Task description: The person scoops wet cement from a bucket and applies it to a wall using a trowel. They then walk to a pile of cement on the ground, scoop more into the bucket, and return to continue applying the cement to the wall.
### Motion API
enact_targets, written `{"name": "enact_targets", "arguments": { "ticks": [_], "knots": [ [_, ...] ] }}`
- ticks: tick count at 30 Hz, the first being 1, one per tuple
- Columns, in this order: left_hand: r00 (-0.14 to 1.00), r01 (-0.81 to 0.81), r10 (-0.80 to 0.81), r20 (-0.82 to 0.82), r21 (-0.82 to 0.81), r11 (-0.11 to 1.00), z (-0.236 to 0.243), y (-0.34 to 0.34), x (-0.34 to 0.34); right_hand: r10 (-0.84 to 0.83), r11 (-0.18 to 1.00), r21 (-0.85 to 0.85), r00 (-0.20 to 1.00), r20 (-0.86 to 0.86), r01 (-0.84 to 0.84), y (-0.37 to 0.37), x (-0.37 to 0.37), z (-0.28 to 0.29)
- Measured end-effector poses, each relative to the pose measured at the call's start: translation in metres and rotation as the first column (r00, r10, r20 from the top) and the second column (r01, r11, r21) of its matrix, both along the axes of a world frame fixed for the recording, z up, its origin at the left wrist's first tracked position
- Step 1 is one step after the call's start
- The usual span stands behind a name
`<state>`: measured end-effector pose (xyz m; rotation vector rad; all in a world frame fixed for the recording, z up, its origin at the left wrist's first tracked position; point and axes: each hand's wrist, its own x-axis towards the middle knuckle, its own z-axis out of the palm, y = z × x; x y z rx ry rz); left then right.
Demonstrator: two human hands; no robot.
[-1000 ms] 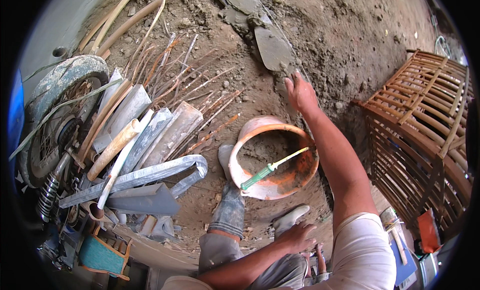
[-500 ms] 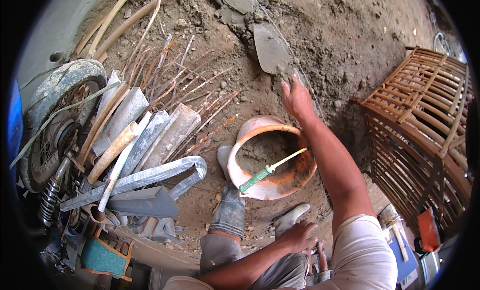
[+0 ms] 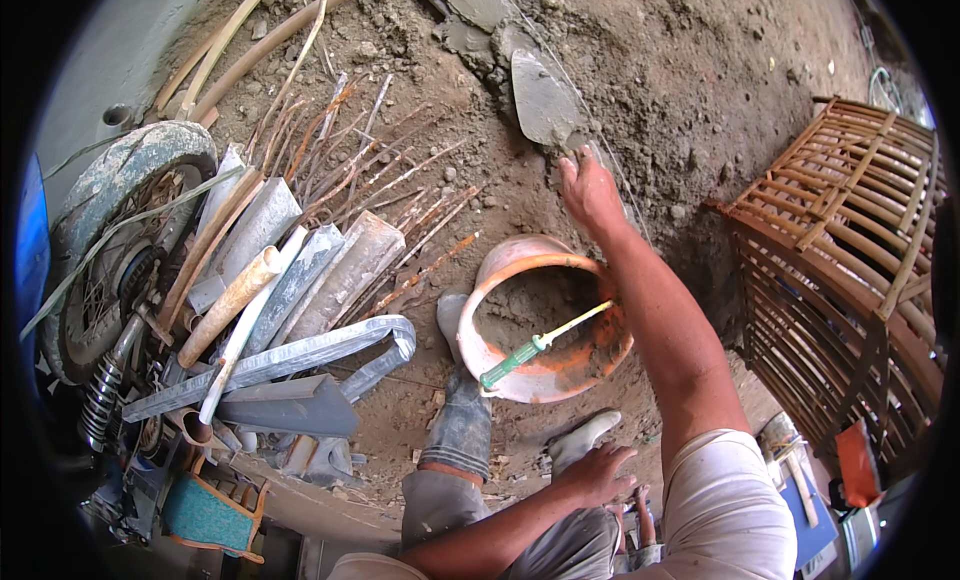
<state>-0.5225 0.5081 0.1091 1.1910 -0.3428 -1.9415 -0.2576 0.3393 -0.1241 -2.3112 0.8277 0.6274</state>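
My right hand (image 3: pixel 592 192) reaches far forward, its fingers wrapped round the handle of a pointed trowel (image 3: pixel 543 102). The trowel's grey, mortar-smeared blade lies over the soil beside a taut string (image 3: pixel 568 72). A strip of wet mortar (image 3: pixel 474 2) runs away beyond it. My left hand (image 3: pixel 598 476) is by my right knee, its fingers loosely apart and nothing in it. Between my arm and legs stands an orange-rimmed bucket (image 3: pixel 470 332) with grey mortar (image 3: pixel 520 305) inside. A green-handled screwdriver (image 3: pixel 515 362) rests across the bucket's mouth.
On the left are stacked pipes and metal channels (image 3: pixel 345 270), rusty rods (image 3: pixel 360 160) and a muddy motorcycle wheel (image 3: pixel 90 250). A slatted bamboo crate (image 3: pixel 830 230) stands close on the right. A hammer (image 3: pixel 800 485) lies at the lower right.
The trowel blade has tilted and shifted slightly, now showing a narrower face. My right hand has barely moved; my left hand stays in place.
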Motion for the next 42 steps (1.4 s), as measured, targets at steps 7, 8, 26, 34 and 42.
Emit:
{"name": "enact_targets", "arguments": {
  "ticks": [7, 8, 26, 34, 42],
  "knots": [
    [0.999, 0.041, -0.041, -0.004, 0.003, 0.999, 0.004, -0.003, 0.004, 0.037, 0.998, -0.063, 0.989, 0.146, -0.028, -0.008, 0.055, -0.014],
    [0.998, 0.056, -0.056, -0.023, -0.002, 0.998, 0.005, -0.004, 0.007, 0.059, 0.995, -0.086, 0.987, 0.149, -0.047, -0.012, 0.052, -0.016],
    [0.997, -0.034, 0.033, 0.071, 0.010, 0.999, 0.006, -0.001, -0.007, 0.040, 0.998, -0.053, 0.989, 0.143, -0.032, -0.002, 0.071, -0.019],
    [0.997, -0.031, 0.031, 0.064, 0.000, 1.000, 0.003, 0.000, 0.006, 0.175, 0.985, 0.020, 0.981, -0.089, -0.174, -0.019, -0.055, 0.033],
    [0.999, 0.018, -0.018, 0.036, 0.015, 1.000, 0.003, -0.003, 0.007, 0.101, 0.985, -0.140, 0.995, 0.012, -0.098, -0.027, 0.044, 0.090]
  ]
}}
